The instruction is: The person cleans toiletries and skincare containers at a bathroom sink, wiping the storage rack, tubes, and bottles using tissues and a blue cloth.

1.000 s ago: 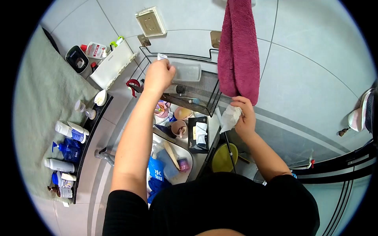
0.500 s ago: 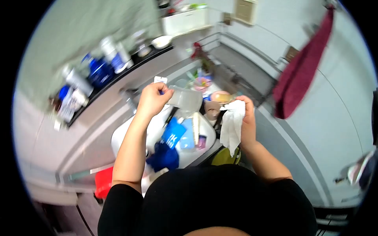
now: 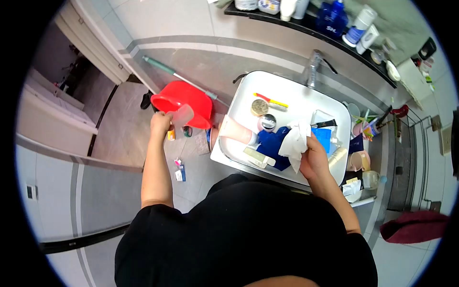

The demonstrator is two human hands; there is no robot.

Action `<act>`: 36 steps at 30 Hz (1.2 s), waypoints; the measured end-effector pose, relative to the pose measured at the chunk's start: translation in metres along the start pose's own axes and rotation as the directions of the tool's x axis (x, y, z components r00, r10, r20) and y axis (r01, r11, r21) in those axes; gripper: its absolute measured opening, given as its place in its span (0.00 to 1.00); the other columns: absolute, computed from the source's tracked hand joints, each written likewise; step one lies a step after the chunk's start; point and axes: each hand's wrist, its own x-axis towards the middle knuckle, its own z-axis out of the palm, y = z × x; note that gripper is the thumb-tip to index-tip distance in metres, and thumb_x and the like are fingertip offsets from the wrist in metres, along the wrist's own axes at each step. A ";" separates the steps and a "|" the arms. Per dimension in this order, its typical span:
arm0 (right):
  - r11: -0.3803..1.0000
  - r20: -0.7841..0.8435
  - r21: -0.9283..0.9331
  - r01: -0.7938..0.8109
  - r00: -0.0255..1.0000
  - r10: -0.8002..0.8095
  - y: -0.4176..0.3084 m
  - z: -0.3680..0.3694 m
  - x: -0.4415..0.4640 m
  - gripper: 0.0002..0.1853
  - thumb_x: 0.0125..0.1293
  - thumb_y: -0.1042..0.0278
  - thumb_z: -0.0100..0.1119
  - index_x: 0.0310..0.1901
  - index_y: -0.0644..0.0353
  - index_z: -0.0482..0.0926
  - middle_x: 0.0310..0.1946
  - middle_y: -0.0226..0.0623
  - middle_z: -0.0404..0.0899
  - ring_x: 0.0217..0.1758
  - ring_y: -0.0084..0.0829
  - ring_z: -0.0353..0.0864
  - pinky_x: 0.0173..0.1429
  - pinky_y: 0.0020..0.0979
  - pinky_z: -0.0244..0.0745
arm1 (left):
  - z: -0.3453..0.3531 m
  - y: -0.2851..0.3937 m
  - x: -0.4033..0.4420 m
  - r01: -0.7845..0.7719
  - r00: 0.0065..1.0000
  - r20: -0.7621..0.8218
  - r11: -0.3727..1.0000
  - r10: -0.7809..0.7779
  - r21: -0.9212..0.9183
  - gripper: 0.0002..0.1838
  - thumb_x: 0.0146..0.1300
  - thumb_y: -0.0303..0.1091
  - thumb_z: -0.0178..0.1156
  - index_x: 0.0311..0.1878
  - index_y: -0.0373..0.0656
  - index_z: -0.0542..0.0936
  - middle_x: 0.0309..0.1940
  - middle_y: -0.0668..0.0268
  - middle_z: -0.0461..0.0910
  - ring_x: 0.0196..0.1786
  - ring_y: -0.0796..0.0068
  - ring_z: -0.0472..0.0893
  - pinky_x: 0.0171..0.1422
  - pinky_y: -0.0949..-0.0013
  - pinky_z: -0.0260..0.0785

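Holding, left: my left hand (image 3: pixel 161 125) is closed on the edge of a translucent container (image 3: pixel 182 115), which shows against the red basin (image 3: pixel 203 103); I cannot tell whether they touch.
Holding, right: my right hand (image 3: pixel 314 158) is clamped on a crumpled white tissue (image 3: pixel 295 146), above the sink (image 3: pixel 246 88).
Hands: well apart.
Around my right hand: a blue bundle (image 3: pixel 267 143) lies just beside the white tissue, with a pink tube (image 3: pixel 235 130) and a round tin (image 3: pixel 259 107) farther left.
Faucet: the faucet (image 3: pixel 313 69) stands behind the sink, near a black shelf (image 3: pixel 306 31) bearing bottles (image 3: pixel 361 24).
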 end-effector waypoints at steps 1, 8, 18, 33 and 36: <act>0.999 -0.028 -0.021 -0.029 0.999 0.028 0.003 0.008 0.001 0.20 0.64 0.74 0.47 0.59 0.58 0.68 0.48 0.35 0.76 0.48 0.31 0.78 0.54 0.34 0.75 | 0.000 -0.020 -0.001 0.076 0.997 0.024 0.997 -0.077 0.026 0.12 0.55 0.32 0.57 0.35 0.30 0.78 0.24 0.56 0.79 0.21 0.66 0.82 0.24 0.66 0.77; 0.986 -0.058 -0.100 -0.135 0.990 0.129 0.029 0.012 0.012 0.19 0.65 0.70 0.46 0.57 0.59 0.70 0.47 0.35 0.78 0.49 0.31 0.78 0.55 0.34 0.75 | 0.058 -0.136 0.031 0.400 0.917 0.054 0.912 -0.396 -0.088 0.17 0.54 0.32 0.62 0.42 0.26 0.78 0.34 0.54 0.80 0.22 0.65 0.82 0.25 0.68 0.80; 0.995 -0.110 -0.008 0.096 0.989 -0.097 0.009 -0.014 -0.001 0.25 0.57 0.78 0.49 0.59 0.60 0.68 0.49 0.36 0.77 0.50 0.33 0.78 0.55 0.37 0.75 | 0.100 0.048 -0.035 -0.331 0.924 0.002 0.800 0.383 -0.500 0.11 0.66 0.32 0.55 0.49 0.40 0.78 0.28 0.70 0.76 0.25 0.83 0.73 0.27 0.79 0.68; 0.708 -0.293 -0.258 0.658 0.645 -0.706 -0.136 -0.112 -0.161 0.19 0.70 0.72 0.48 0.62 0.62 0.69 0.51 0.32 0.75 0.50 0.21 0.75 0.54 0.23 0.71 | 0.250 0.384 -0.369 -0.477 -0.397 0.375 0.161 0.838 -0.864 0.19 0.56 0.30 0.66 0.52 0.41 0.80 0.42 0.65 0.79 0.44 0.74 0.78 0.47 0.73 0.70; 0.302 -0.185 -0.807 0.508 0.268 -0.945 -0.189 -0.126 -0.227 0.15 0.63 0.77 0.51 0.51 0.59 0.79 0.44 0.34 0.78 0.47 0.24 0.77 0.50 0.26 0.73 | 0.276 0.417 -0.383 -0.345 -0.236 0.529 0.438 0.815 -0.830 0.16 0.62 0.34 0.61 0.52 0.41 0.80 0.37 0.69 0.78 0.34 0.83 0.74 0.39 0.78 0.68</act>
